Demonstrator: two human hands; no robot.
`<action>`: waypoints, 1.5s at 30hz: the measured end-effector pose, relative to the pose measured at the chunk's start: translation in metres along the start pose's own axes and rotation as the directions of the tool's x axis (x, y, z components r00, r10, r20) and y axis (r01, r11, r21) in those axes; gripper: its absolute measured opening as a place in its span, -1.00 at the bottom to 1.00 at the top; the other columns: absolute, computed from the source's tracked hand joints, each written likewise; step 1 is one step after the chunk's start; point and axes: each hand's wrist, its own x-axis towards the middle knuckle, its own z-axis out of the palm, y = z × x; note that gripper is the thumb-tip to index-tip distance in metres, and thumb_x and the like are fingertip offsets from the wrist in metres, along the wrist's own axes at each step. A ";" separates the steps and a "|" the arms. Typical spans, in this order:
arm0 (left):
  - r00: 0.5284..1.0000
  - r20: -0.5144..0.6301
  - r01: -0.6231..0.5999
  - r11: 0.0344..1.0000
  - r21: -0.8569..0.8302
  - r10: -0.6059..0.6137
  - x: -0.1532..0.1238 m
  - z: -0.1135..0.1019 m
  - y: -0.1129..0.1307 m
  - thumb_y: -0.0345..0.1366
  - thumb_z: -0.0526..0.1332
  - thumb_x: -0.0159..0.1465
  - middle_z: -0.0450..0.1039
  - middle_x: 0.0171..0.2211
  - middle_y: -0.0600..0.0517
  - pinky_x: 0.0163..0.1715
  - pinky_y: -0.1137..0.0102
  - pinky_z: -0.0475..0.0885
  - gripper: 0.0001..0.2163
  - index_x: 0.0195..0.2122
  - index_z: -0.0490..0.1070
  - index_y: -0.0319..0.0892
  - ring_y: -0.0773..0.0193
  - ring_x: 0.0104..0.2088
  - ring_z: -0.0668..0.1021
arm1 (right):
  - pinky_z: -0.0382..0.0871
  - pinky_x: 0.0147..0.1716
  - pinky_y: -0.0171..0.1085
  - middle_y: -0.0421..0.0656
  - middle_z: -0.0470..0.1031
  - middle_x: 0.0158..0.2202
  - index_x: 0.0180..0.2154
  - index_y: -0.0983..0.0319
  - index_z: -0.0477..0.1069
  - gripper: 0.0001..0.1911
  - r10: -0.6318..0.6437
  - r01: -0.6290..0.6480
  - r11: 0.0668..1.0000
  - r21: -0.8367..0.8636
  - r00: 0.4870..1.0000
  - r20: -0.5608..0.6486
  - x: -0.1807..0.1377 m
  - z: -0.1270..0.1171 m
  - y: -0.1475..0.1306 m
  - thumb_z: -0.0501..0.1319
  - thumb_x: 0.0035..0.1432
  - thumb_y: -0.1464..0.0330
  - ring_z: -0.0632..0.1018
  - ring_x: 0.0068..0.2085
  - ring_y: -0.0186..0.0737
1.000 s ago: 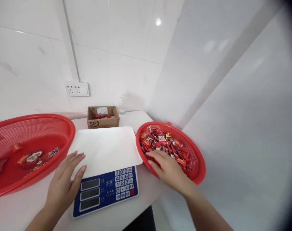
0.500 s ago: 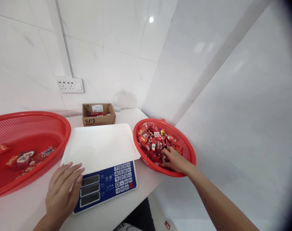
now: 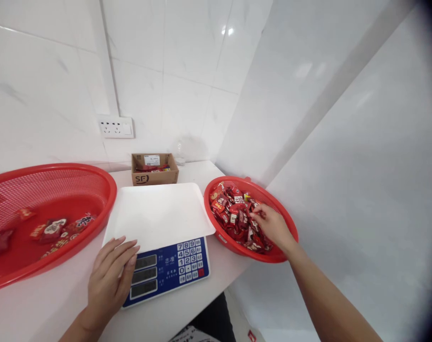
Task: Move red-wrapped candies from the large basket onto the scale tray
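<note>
My left hand (image 3: 112, 270) lies with its fingers stretched out over the left front corner of a digital scale (image 3: 169, 266). Its fingertips touch the edge of the white weighing pan (image 3: 158, 213), which bears nothing. Over on the right, my right hand (image 3: 274, 228) reaches into a round red plastic basket (image 3: 290, 232) heaped with small red snack packets (image 3: 233, 218). Thumb and fingers are pinched together at the top of the heap, with a bit of red wrapper between them. The fingers partly hide that packet.
A larger red basket (image 3: 107, 190) with a few packets on its bottom stands at the left. Behind the scale is a small cardboard box (image 3: 158, 177) holding red packets. Tiled walls close off the back and right. A red wrapper (image 3: 251, 336) lies on the floor.
My right hand has lifted slightly from the packets, its fingers now pinched closer together. The view has shifted a little left. My left hand stays on the scale's corner.
</note>
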 end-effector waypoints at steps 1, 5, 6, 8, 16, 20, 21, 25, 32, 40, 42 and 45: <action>1.000 0.000 0.003 1.000 -0.003 -0.003 0.000 0.000 0.001 -0.52 0.15 0.22 0.57 -0.25 -0.04 -0.05 0.11 0.44 -0.73 -0.12 0.42 -0.07 0.06 -0.11 0.54 | 0.30 -0.35 -0.24 -0.19 0.44 -0.41 -0.41 0.17 0.33 -0.86 0.011 -0.009 0.998 0.065 0.999 -0.035 -0.002 0.000 -0.010 0.19 0.05 0.23 0.45 -0.37 -0.17; 1.000 0.006 0.015 0.999 -0.047 -0.015 0.003 -0.005 0.012 -0.50 0.14 0.22 0.57 -0.32 -0.01 -0.19 0.26 0.47 -0.77 -0.15 0.43 -0.08 0.16 -0.25 0.57 | 0.27 -0.62 -0.35 -0.29 0.36 -0.50 -0.25 0.17 0.31 -0.69 0.034 -0.030 0.926 0.376 0.999 -0.005 -0.019 0.018 -0.058 0.15 0.12 0.08 0.36 -0.59 -0.35; 1.000 0.018 0.024 0.997 -0.074 -0.023 0.004 -0.007 0.016 -0.49 0.14 0.23 0.57 -0.34 -0.01 -0.24 0.29 0.47 -0.78 -0.16 0.43 -0.09 0.18 -0.30 0.57 | 0.25 -0.66 -0.37 -0.32 0.34 -0.52 -0.25 0.17 0.29 -0.67 0.022 -0.031 0.890 0.456 0.999 0.025 -0.024 0.027 -0.070 0.14 0.13 0.05 0.32 -0.64 -0.39; 0.996 0.065 0.065 0.985 -0.162 -0.055 0.006 -0.009 0.027 -0.48 0.12 0.25 0.55 -0.37 -0.01 -0.32 0.34 0.47 -0.80 -0.16 0.41 -0.10 0.21 -0.35 0.56 | 0.21 -0.72 -0.42 -0.33 0.33 -0.52 -0.27 0.17 0.27 -0.63 -0.014 -0.043 0.801 0.597 0.996 0.092 -0.036 0.048 -0.092 0.13 0.13 0.01 0.27 -0.69 -0.46; 0.862 0.409 0.487 0.715 -0.501 -0.301 0.010 -0.003 0.051 -0.20 0.18 0.26 0.50 -0.31 -0.06 -0.29 0.29 0.42 -0.84 -0.20 0.41 -0.14 0.17 -0.31 0.49 | 0.08 -0.82 -0.50 -0.31 0.38 -0.60 -0.36 0.23 0.35 -0.61 -0.203 -0.198 0.643 0.740 0.888 0.414 -0.079 0.116 -0.148 0.20 0.09 0.02 0.25 -0.76 -0.53; 0.771 0.487 0.632 0.582 -0.511 -0.410 0.012 -0.003 0.054 -0.11 0.10 0.31 0.41 -0.45 0.01 -0.40 0.36 0.36 -0.76 -0.34 0.37 -0.16 0.26 -0.43 0.42 | 0.14 -0.77 -0.49 -0.35 0.31 -0.65 -0.28 0.24 0.42 -0.66 -0.285 -0.193 0.670 0.717 0.824 0.489 -0.095 0.125 -0.156 0.19 0.13 0.08 0.27 -0.72 -0.50; 0.740 0.509 0.671 0.530 -0.519 -0.439 0.013 -0.004 0.055 -0.11 0.05 0.34 0.38 -0.48 0.03 -0.41 0.38 0.35 -0.74 -0.36 0.35 -0.17 0.29 -0.45 0.40 | 0.14 -0.76 -0.48 -0.34 0.31 -0.64 -0.27 0.24 0.42 -0.66 -0.300 -0.195 0.671 0.715 0.811 0.503 -0.097 0.126 -0.156 0.19 0.13 0.08 0.28 -0.71 -0.50; 0.631 0.624 0.771 0.281 -0.572 -0.461 0.014 -0.005 0.055 -0.04 -0.07 0.38 0.36 -0.49 0.05 -0.50 0.43 0.35 -0.66 -0.35 0.29 -0.18 0.33 -0.50 0.40 | 0.19 -0.72 -0.42 -0.29 0.42 -0.57 -0.16 0.21 0.41 -0.59 -0.334 -0.312 0.601 0.736 0.739 0.586 -0.097 0.126 -0.150 0.25 0.08 0.06 0.35 -0.66 -0.44; 0.540 0.769 0.827 0.042 -0.561 -0.342 0.014 -0.006 0.050 0.08 0.15 0.22 0.33 -0.60 0.09 -0.52 0.46 0.32 -0.59 -0.41 0.36 -0.23 0.38 -0.57 0.38 | 0.30 -0.59 -0.38 -0.25 0.48 -0.52 -0.22 0.21 0.42 -0.60 -0.484 -0.429 0.520 0.738 0.564 0.669 -0.099 0.127 -0.145 0.37 -0.04 0.12 0.47 -0.50 -0.34; 0.538 0.801 0.830 0.001 -0.558 -0.263 0.013 -0.007 0.049 0.15 0.18 0.16 0.38 -0.57 0.04 -0.45 0.44 0.33 -0.53 -0.52 0.34 -0.23 0.34 -0.51 0.43 | 0.27 -0.61 -0.37 -0.30 0.40 -0.62 -0.35 0.19 0.40 -0.67 -0.445 -0.199 0.542 0.816 0.756 0.480 -0.102 0.122 -0.152 0.34 -0.02 0.10 0.39 -0.61 -0.38; 0.540 0.802 0.831 0.008 -0.556 -0.254 0.014 -0.007 0.049 0.12 0.19 0.17 0.39 -0.54 0.04 -0.43 0.44 0.33 -0.56 -0.49 0.35 -0.23 0.34 -0.49 0.42 | 0.29 -0.57 -0.35 -0.29 0.39 -0.60 -0.39 0.19 0.42 -0.68 -0.376 -0.110 0.606 0.788 0.833 0.405 -0.098 0.120 -0.152 0.36 -0.06 0.11 0.39 -0.57 -0.36; 0.539 0.805 0.834 0.023 -0.551 -0.250 0.014 -0.006 0.049 0.08 0.20 0.19 0.38 -0.51 0.05 -0.41 0.44 0.32 -0.59 -0.45 0.37 -0.23 0.35 -0.46 0.41 | 0.29 -0.53 -0.34 -0.28 0.38 -0.56 -0.40 0.20 0.44 -0.71 -0.271 -0.097 0.672 0.734 0.890 0.366 -0.087 0.119 -0.151 0.35 -0.08 0.13 0.38 -0.54 -0.36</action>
